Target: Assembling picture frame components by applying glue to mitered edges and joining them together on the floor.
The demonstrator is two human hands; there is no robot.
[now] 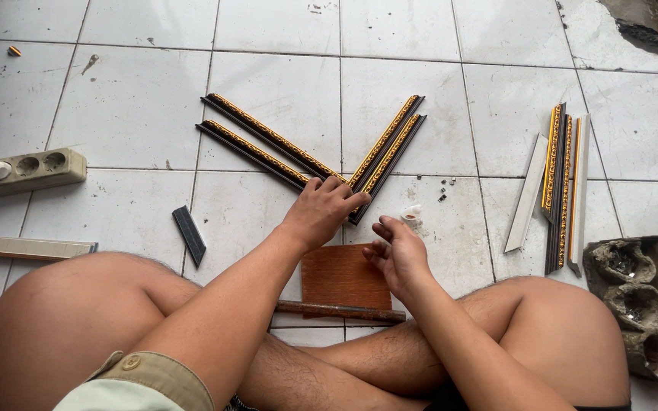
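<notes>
A white tiled floor (138, 114) is seen from above, and a person is seated on it with bare legs crossed. Everything else is placed here by the brown wooden board (344, 278), which is laid flat on the floor between the knees. Just above the board, four black and gold frame strips (268, 141) are laid out in a V shape, two on each side, with the point of the V near the board's top edge. Far to the right of the board, a bundle of more frame strips (557, 183) is laid beside a white strip. Farther right, a cardboard tray of lumpy grey things (637, 304) is seen. Far to the left of the board, a power strip (36, 169) is set down. A rusty metal bar (340, 310) is laid along the board's bottom edge. A small dark flat piece (190, 234) is left of the board. The left hand (325, 209) is pressed, fingers curled, on the point of the V. The right hand (397, 251) is held loosely open just above the board's right corner, with nothing gripped.
</notes>
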